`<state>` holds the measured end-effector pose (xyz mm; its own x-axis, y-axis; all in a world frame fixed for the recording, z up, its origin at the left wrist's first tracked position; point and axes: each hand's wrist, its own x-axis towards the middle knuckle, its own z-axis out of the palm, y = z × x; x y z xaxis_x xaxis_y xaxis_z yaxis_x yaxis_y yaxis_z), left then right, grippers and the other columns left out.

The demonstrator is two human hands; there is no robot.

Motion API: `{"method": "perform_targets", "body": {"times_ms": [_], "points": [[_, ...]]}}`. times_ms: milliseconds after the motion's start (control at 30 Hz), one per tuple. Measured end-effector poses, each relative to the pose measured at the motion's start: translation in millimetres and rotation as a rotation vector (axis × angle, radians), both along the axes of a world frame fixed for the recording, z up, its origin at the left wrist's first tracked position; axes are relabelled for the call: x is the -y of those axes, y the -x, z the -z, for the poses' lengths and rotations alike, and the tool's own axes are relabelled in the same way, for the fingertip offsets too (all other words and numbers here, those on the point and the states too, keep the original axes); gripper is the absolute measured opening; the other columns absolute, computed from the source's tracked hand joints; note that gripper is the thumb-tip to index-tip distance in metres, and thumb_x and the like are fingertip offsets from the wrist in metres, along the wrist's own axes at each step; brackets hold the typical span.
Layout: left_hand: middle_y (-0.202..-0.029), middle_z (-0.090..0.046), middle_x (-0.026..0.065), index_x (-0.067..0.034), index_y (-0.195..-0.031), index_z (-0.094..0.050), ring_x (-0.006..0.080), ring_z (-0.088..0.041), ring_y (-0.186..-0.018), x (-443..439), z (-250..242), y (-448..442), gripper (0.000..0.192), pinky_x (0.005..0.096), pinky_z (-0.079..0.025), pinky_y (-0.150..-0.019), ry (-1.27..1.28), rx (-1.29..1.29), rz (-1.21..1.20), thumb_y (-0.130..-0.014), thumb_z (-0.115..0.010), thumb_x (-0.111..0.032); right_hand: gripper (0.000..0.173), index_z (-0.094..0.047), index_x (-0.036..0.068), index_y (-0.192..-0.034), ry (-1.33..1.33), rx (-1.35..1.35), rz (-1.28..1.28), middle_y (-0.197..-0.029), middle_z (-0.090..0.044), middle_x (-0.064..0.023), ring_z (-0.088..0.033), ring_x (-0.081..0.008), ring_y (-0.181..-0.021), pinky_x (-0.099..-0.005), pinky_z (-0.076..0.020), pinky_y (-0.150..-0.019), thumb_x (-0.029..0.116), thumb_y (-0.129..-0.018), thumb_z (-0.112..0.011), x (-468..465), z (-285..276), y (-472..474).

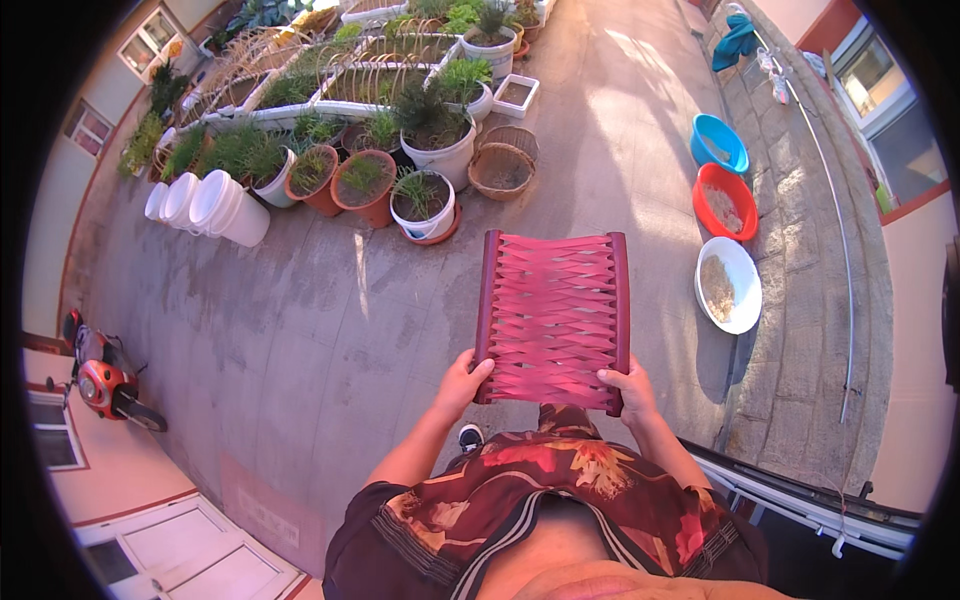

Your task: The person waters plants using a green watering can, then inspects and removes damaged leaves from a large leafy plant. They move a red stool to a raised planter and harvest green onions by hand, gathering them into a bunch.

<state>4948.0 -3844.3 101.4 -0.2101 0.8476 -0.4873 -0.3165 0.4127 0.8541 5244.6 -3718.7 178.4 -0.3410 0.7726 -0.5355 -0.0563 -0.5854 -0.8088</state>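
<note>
A folding stool (553,319) with a seat of woven pink-red straps between two dark red side rails is held up in front of my body. My left hand (463,381) grips the near end of the left rail, its thumb lying over the frame. On the opposite side, my right hand (631,386) holds the near end of the right rail, thumb on the edge of the straps. The seat faces up toward me, and its legs are hidden beneath it. One shoe (471,437) shows on the ground below my left forearm.
Potted plants (364,184), white buckets (225,206) and wicker baskets (501,171) line the planting beds ahead. Blue (720,142), red (724,202) and white (729,285) basins stand right, beside a stone-paved strip and a long pole (832,202). A red scooter (105,386) is parked left.
</note>
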Motion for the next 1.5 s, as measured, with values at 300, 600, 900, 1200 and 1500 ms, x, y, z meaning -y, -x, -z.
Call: {"method": "perform_targets", "body": {"times_ms": [300,600,900,1200,1500], "points": [[-0.114,-0.066,0.0077,0.002,-0.132,-0.055,0.0141,-0.062,-0.101,-232.5,2.6,-91.7,0.039,0.031,-0.051,-0.091,0.014,0.066,-0.057,-0.1,-0.062,-0.021,0.056,-0.054,0.006,-0.132,-0.015,-0.068,0.034,-0.107,-0.067,-0.0048,-0.065,-0.0146,-0.086,-0.0316,-0.0565,-0.077,0.003,-0.078,-0.073,-226.5,3.7,-86.2],[-0.113,-0.067,0.0074,0.003,-0.131,-0.056,0.0143,-0.062,-0.101,-426.4,12.5,-129.2,0.04,0.0305,-0.049,-0.093,0.004,0.066,-0.021,-0.101,-0.062,-0.023,0.055,-0.056,0.007,-0.129,-0.048,0.009,0.033,-0.103,-0.066,-0.0023,-0.064,-0.0125,-0.085,-0.0299,-0.0542,-0.075,0.002,-0.077,-0.073,-425.7,3.5,-125.9],[-0.107,-0.068,0.0057,0.002,-0.123,-0.063,0.0128,-0.062,-0.096,-672.7,32.5,-127.1,0.041,0.0296,-0.05,-0.087,0.037,-0.064,0.064,-0.102,-0.059,-0.033,0.057,-0.055,0.004,-0.132,-0.047,0.064,0.113,-0.111,-0.068,-0.0063,-0.067,-0.0193,-0.093,-0.0338,-0.0563,-0.084,-0.002,-0.077,-0.07,-650.9,4.3,-132.5],[-0.102,-0.069,0.0062,-0.003,-0.127,-0.063,0.0131,-0.064,-0.088,-919.0,15.6,-96.1,0.033,0.0305,-0.053,-0.075,-0.017,-0.105,0.133,-0.103,-0.057,-0.025,0.054,-0.056,0.005,-0.13,-0.07,0.044,0.283,-0.107,-0.068,-0.0064,-0.068,-0.0179,-0.085,-0.031,-0.057,-0.073,-0.002,-0.078,-0.069,-855.2,-14.5,-135.2],[-0.113,-0.067,0.0084,-0.006,-0.139,-0.055,0.0152,-0.065,-0.092,-1165.0,-2.1,-122.2,0.046,0.0291,-0.052,-0.078,0.049,0.006,-0.094,-0.107,-0.046,-0.038,0.058,-0.055,0.005,-0.133,-0.023,-0.031,0.337,-0.112,-0.067,-0.0078,-0.068,-0.0193,-0.09,-0.0316,-0.06,-0.077,-0.006,-0.077,-0.068,-1106.9,12.2,-162.2]]}}
